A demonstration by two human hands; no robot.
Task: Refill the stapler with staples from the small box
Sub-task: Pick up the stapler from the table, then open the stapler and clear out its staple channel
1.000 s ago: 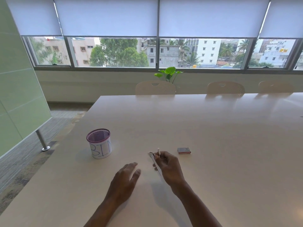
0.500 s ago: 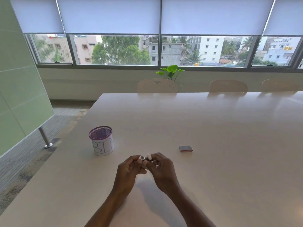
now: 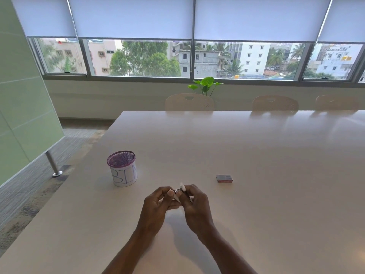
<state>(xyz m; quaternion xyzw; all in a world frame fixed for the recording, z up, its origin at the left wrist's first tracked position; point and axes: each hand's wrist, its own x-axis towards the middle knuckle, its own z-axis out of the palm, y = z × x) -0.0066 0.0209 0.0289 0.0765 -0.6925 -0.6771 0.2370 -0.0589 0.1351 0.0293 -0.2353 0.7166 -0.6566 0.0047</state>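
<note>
As left hand [image 3: 155, 206] and right hand [image 3: 198, 206] meet over the table [image 3: 256, 155] | both hands pinch the stapler [image 3: 181, 187]

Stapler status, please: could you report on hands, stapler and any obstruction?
Left hand and right hand both grip the stapler. Small box lies apart, to their right. Nothing lies between.

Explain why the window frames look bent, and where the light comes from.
In the head view, the wide-angle lens bows the window frames near the edges; daylight from there backlights the room, leaving a pale sheen on the table and soft shadows beneath the left hand and right hand; the stapler they hold is too small and soft to show detail.
</note>
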